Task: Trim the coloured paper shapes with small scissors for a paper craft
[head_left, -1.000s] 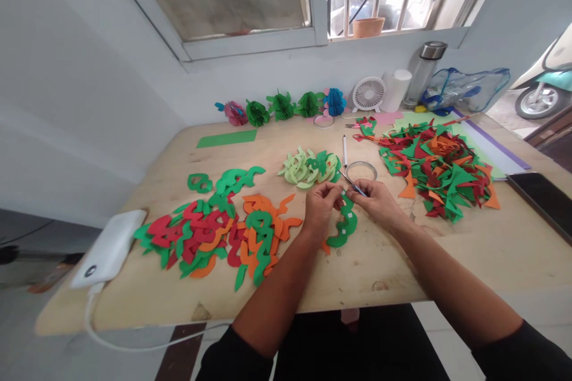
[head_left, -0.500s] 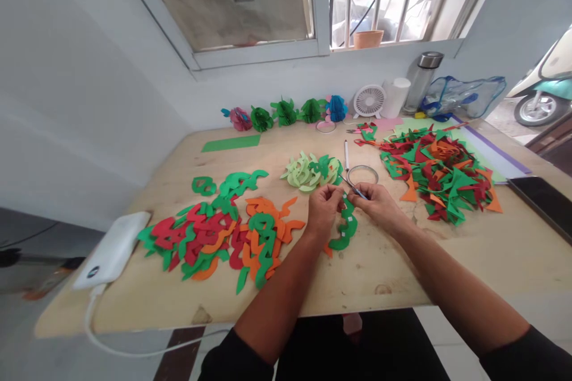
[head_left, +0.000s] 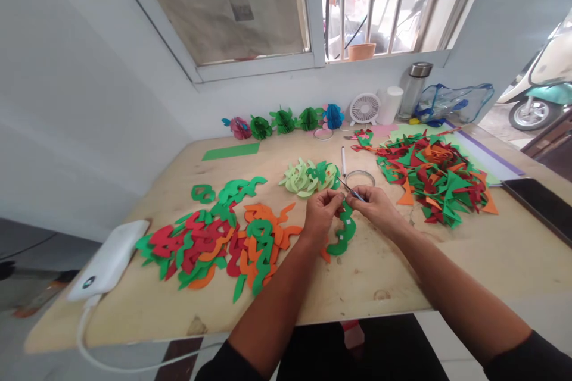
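Observation:
My left hand (head_left: 324,209) is pinched near the upper end of a curved green paper piece (head_left: 346,232) with small white squares on it; what its fingertips hold is too small to make out. My right hand (head_left: 373,205) is closed on a slim metal tool with a bluish handle (head_left: 356,193), its dark tip pointing up and left beside my left fingertips. An orange scrap (head_left: 325,255) shows at the lower end of the green piece. Light green cut pieces (head_left: 300,178) lie just beyond my hands, with a roll of tape (head_left: 360,178) to their right.
Red, green and orange cut shapes (head_left: 196,241) spread at left near a white power bank (head_left: 109,259). A scrap heap (head_left: 435,175) and a phone (head_left: 538,205) lie at right. Paper ornaments (head_left: 283,120), a small fan (head_left: 364,109) and a bottle (head_left: 413,92) line the wall.
The view has tilted and shifted slightly. My two hands have come a little closer together, the tool's tip staying by my left fingertips. The curved green piece stays beneath them.

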Action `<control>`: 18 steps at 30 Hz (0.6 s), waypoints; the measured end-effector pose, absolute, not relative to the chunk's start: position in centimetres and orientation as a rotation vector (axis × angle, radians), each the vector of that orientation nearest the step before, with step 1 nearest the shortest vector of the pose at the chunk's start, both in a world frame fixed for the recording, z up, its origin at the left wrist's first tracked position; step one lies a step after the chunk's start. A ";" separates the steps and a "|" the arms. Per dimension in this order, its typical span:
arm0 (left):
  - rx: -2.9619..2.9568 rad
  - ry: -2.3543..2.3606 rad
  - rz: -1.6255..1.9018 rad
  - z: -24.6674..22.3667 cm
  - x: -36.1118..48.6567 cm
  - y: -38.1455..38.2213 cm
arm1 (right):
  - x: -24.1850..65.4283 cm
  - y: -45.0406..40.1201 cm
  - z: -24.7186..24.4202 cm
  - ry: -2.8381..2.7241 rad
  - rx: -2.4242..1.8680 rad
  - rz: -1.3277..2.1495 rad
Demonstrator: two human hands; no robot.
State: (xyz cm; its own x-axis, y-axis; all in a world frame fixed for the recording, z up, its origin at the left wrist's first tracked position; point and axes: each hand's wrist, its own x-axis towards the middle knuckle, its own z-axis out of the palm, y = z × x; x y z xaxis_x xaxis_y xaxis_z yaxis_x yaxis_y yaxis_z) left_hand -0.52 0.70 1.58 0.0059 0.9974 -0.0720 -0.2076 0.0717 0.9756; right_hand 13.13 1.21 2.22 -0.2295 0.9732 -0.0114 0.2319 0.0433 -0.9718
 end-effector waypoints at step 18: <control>0.969 1.087 1.295 1.3 -0.5 0.7 | 13.1 1.2 2.1 -1.577 -1.249 1.215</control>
